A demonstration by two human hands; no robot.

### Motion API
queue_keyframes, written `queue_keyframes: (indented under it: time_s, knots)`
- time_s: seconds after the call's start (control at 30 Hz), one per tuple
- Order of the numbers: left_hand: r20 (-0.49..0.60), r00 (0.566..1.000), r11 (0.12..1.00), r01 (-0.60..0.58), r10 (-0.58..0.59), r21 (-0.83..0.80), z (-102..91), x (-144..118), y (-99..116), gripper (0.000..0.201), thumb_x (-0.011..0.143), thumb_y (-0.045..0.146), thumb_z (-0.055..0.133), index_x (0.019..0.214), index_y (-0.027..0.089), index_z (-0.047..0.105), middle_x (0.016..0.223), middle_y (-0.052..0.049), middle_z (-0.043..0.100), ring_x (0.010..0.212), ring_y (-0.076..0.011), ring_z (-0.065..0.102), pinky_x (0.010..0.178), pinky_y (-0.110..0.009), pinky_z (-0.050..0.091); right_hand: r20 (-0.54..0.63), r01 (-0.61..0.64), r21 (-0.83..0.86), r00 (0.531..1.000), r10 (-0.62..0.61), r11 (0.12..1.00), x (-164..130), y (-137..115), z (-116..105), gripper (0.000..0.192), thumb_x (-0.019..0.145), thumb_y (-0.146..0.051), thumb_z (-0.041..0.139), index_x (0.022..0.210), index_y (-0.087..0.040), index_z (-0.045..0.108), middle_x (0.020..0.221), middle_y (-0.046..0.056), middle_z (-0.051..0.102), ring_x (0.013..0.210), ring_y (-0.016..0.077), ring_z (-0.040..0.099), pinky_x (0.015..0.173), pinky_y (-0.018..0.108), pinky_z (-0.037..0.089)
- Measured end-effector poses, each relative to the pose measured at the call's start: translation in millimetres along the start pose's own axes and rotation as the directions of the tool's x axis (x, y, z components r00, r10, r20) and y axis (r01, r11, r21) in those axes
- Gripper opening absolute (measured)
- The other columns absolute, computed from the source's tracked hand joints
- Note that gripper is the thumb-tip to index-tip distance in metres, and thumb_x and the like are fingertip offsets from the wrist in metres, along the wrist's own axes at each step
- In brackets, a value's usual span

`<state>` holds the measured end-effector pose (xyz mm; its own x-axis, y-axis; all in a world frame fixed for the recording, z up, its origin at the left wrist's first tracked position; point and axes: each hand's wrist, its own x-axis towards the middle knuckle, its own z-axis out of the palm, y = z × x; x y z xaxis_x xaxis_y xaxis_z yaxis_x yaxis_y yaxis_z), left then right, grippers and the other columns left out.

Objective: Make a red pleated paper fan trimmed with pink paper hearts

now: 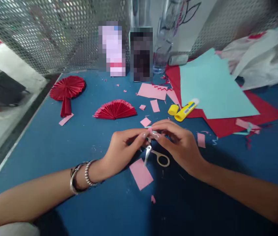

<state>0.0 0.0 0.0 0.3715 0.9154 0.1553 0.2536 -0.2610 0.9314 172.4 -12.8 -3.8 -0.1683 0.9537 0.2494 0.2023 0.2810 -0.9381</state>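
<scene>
My left hand point(126, 144) and my right hand point(180, 144) meet over the blue table, thumbs and fingers pinched together. Between their fingertips is a small piece of pink paper point(150, 130) with a light blue strip beside it; the fingers cover much of it. Below the hands lie scissors point(163, 160) with cream handles, partly hidden by my fingers. One blade rests on a pink paper rectangle point(141, 178). Small pink paper squares point(145, 122) lie just beyond the fingertips. A yellow glue stick point(186, 110) is uncapped beyond my right hand, its cap point(173, 109) next to it.
A pleated red paper fan point(115, 110) lies beyond my left hand, and a round red one point(67, 88) at the far left. Light blue sheets point(217, 88) overlap red paper point(217, 126) at right. A clear bottle point(162, 49) and blurred-out upright objects stand at the back.
</scene>
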Motion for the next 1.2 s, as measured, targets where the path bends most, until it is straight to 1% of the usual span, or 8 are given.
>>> queue_keyframes:
  time_s: [0.2,0.33,0.5,0.7,0.9,1.07,1.13,1.2]
  knots:
    - [-0.032,0.999,0.998,-0.032,0.033,0.049,0.9,-1,-2,0.020,0.085,0.022,0.054,0.098,0.020,0.070,0.070,0.001,0.068,0.058,-0.0065,0.058,0.054,-0.013,0.046,0.059,-0.168,0.265,0.986,0.158,0.950,3,3,2,0.009,0.080,-0.028,0.060,0.085,-0.022,0.065,0.091,0.001,0.058,0.082,0.0136,0.060,0.070,0.026,0.050]
    - [-0.031,0.998,0.995,-0.057,0.059,0.079,0.8,-2,-1,0.021,0.085,0.022,0.054,0.099,0.020,0.069,0.070,0.000,0.068,0.058,-0.0076,0.058,0.055,-0.015,0.046,0.073,-0.151,0.291,0.988,0.135,0.945,5,3,1,0.008,0.079,-0.026,0.062,0.085,-0.023,0.066,0.085,0.000,0.058,0.076,0.0124,0.059,0.065,0.026,0.049]
    - [0.018,1.000,0.999,-0.013,0.012,0.043,-0.6,-2,0,0.022,0.085,0.023,0.053,0.100,0.016,0.069,0.074,-0.003,0.068,0.065,-0.0108,0.060,0.060,-0.019,0.047,0.017,0.103,0.019,0.995,-0.103,0.995,3,4,-1,0.007,0.081,-0.017,0.058,0.082,-0.021,0.064,0.081,0.000,0.060,0.079,0.0123,0.057,0.069,0.027,0.045]
    - [0.050,0.996,0.996,0.074,-0.071,-0.041,-0.2,-1,0,0.022,0.084,0.026,0.055,0.097,0.015,0.070,0.078,-0.004,0.069,0.065,-0.0105,0.059,0.057,-0.018,0.045,0.025,0.351,-0.312,0.932,-0.362,0.883,4,5,-5,0.008,0.080,-0.014,0.058,0.085,-0.019,0.061,0.087,0.003,0.062,0.084,0.0151,0.056,0.075,0.032,0.044]
    - [0.094,0.988,0.988,0.128,-0.120,-0.089,-1.8,1,0,0.020,0.084,0.026,0.055,0.091,0.017,0.072,0.070,-0.001,0.068,0.059,-0.0081,0.056,0.054,-0.015,0.044,0.218,0.529,-0.646,0.818,-0.532,0.550,6,5,-14,0.009,0.078,-0.016,0.059,0.086,-0.022,0.059,0.091,0.001,0.066,0.082,0.0191,0.055,0.071,0.036,0.041]
    - [0.093,0.988,0.985,0.135,-0.125,-0.111,-2.3,2,-1,0.019,0.084,0.024,0.056,0.087,0.017,0.072,0.067,0.000,0.067,0.058,-0.0075,0.056,0.054,-0.014,0.044,0.323,0.561,-0.777,0.744,-0.585,0.286,7,1,-18,0.011,0.079,-0.022,0.059,0.090,-0.023,0.060,0.092,0.000,0.068,0.083,0.0224,0.056,0.067,0.036,0.038]
    - [0.096,0.990,0.989,0.109,-0.099,-0.097,-2.6,1,0,0.019,0.084,0.024,0.055,0.088,0.016,0.072,0.068,-0.001,0.067,0.060,-0.0084,0.056,0.055,-0.016,0.044,0.320,0.562,-0.771,0.749,-0.580,0.300,7,1,-18,0.012,0.079,-0.022,0.059,0.090,-0.023,0.060,0.092,0.000,0.068,0.084,0.0224,0.055,0.068,0.037,0.037]
    - [0.104,0.993,0.996,0.063,-0.056,-0.062,-3.1,0,0,0.019,0.084,0.023,0.054,0.089,0.016,0.071,0.070,-0.002,0.067,0.063,-0.0102,0.057,0.057,-0.018,0.044,0.289,0.559,-0.724,0.777,-0.559,0.403,6,2,-17,0.010,0.078,-0.021,0.059,0.088,-0.023,0.059,0.090,-0.001,0.067,0.083,0.0214,0.055,0.069,0.037,0.037]
